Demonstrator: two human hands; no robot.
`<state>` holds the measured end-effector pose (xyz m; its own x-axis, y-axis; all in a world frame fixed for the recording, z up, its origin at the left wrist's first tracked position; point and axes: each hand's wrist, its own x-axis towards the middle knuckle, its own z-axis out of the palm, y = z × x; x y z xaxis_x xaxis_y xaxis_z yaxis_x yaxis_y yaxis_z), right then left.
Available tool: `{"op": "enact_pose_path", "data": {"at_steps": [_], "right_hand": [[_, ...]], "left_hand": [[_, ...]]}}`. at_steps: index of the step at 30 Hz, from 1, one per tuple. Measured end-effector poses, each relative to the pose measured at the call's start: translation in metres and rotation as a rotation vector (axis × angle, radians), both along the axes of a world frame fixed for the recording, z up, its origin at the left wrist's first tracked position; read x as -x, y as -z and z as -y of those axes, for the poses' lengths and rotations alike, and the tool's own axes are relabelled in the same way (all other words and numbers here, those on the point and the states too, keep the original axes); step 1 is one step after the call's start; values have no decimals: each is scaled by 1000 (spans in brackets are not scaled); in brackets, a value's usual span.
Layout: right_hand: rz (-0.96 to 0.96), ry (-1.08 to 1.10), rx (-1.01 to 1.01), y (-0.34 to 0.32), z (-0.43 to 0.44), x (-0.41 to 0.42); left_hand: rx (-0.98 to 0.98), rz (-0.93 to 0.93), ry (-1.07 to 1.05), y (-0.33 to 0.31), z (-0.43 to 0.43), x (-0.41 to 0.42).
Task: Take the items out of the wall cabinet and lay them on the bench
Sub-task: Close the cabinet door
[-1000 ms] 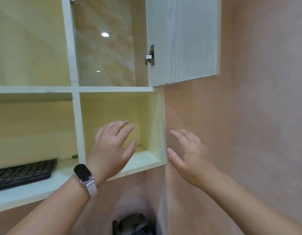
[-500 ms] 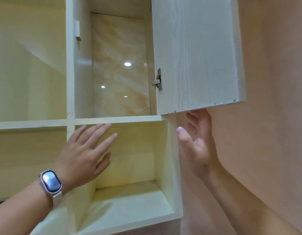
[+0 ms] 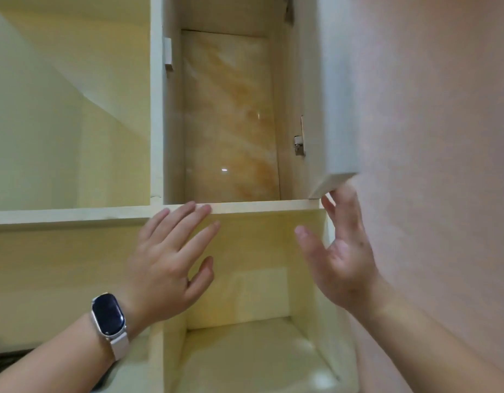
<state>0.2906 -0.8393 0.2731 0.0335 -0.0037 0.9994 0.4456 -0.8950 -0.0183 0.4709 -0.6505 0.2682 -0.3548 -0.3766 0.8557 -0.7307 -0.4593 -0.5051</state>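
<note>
Door (image 3: 334,109) now swung edge-on; cabinet (image 3: 157,109) compartments bare.

**Door swings edge-on as both hands climb**

The cabinet door (image 3: 334,109), whose broad inner face showed half a second ago, now stands nearly edge-on and blurred, hard against the pink wall (image 3: 443,137). The right hand (image 3: 341,251) has risen from beside the lower cubby until its fingertips (image 3: 328,201) sit just under the door's bottom corner. The left hand (image 3: 166,265) has climbed too, its fingers now overlapping the shelf edge (image 3: 259,206). The keyboard seen a second ago is almost out of view.
</note>
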Motion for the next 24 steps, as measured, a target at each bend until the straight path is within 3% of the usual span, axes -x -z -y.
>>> {"op": "enact_pose_path", "data": {"at_steps": [24], "right_hand": [[-112, 631, 194, -5, -13, -44]], "left_hand": [[59, -23, 149, 2, 0, -3]]}}
